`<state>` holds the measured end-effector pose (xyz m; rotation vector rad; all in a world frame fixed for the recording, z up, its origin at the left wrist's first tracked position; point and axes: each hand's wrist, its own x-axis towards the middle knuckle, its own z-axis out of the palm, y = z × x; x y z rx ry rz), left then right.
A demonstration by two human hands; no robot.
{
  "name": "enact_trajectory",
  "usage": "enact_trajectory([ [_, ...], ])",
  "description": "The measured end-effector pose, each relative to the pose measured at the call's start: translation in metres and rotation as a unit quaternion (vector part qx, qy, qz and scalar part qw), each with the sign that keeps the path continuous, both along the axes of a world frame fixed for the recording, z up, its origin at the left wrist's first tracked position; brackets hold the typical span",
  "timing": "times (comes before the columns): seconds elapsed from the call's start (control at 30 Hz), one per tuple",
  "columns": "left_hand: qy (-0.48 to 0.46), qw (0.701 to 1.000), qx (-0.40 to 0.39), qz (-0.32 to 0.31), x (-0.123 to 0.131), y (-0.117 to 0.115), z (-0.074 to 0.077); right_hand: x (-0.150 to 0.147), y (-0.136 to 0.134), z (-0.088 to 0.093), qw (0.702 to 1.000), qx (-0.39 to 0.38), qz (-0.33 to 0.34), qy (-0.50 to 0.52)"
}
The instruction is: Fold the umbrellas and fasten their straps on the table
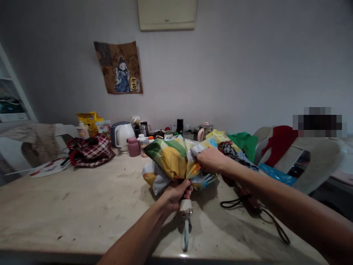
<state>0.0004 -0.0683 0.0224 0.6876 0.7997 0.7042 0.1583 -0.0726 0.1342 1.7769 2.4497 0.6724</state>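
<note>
A folding umbrella (176, 158) with a yellow, green and white patterned canopy is bunched loosely above the table. My left hand (178, 193) is closed round it just above its white handle (186, 208), from which a pale wrist strap (185, 235) hangs toward the table's front edge. On the right side of the canopy, my right hand (211, 159) has its fingers curled onto a fold of the fabric. The canopy's ribs and shaft are mostly hidden by the cloth and my fingers.
Left on the table (82, 206) lie a red checked bag (93, 152) and a round fan (51, 167). A white kettle (124, 136), a pink jar (134, 147) and bottles stand behind. Right are a green bag (244, 145), dark straps (234, 202) and a chair (322, 162); a person is beyond.
</note>
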Motion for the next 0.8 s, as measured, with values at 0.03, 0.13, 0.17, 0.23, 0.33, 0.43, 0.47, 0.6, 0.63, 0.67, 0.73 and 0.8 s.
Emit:
enact_trajectory([
  [0.03,0.004,1.000,0.010,0.000,0.001,-0.001,-0.003,0.003,0.006,0.008,1.000,-0.013,0.011,0.015],
  [0.13,0.019,0.999,0.049,-0.011,0.003,-0.005,-0.009,0.011,0.022,0.028,0.982,0.071,0.032,0.173],
  [0.17,0.020,0.998,0.062,-0.019,0.003,-0.007,-0.009,0.014,0.024,0.032,0.978,0.066,0.041,0.191],
  [0.23,0.012,0.996,0.080,-0.033,0.002,-0.008,-0.008,0.018,0.023,0.032,0.974,0.017,0.084,0.210],
  [0.33,0.007,0.997,0.066,-0.029,-0.002,-0.004,-0.002,0.025,0.008,0.022,0.968,-0.038,0.149,0.196],
  [0.43,0.021,0.999,0.037,-0.027,-0.005,0.000,0.001,0.033,-0.003,0.009,0.987,-0.003,0.093,0.132],
  [0.47,0.025,0.999,0.037,-0.031,-0.005,0.001,0.001,0.035,-0.003,0.006,0.987,-0.010,0.084,0.134],
  [0.6,0.043,0.991,0.109,-0.063,-0.002,-0.002,-0.009,0.045,0.018,-0.003,0.958,-0.106,0.149,0.219],
  [0.63,0.044,0.988,0.126,-0.071,-0.001,-0.003,-0.012,0.049,0.026,-0.004,0.947,-0.109,0.163,0.253],
  [0.67,0.040,0.986,0.138,-0.079,-0.001,-0.004,-0.015,0.053,0.033,-0.006,0.931,-0.107,0.178,0.300],
  [0.73,0.020,0.985,0.142,-0.098,-0.002,-0.004,-0.016,0.064,0.045,-0.008,0.898,-0.096,0.200,0.380],
  [0.8,-0.006,0.984,0.129,-0.120,-0.006,-0.002,-0.013,0.074,0.052,-0.010,0.896,-0.048,0.199,0.395],
])
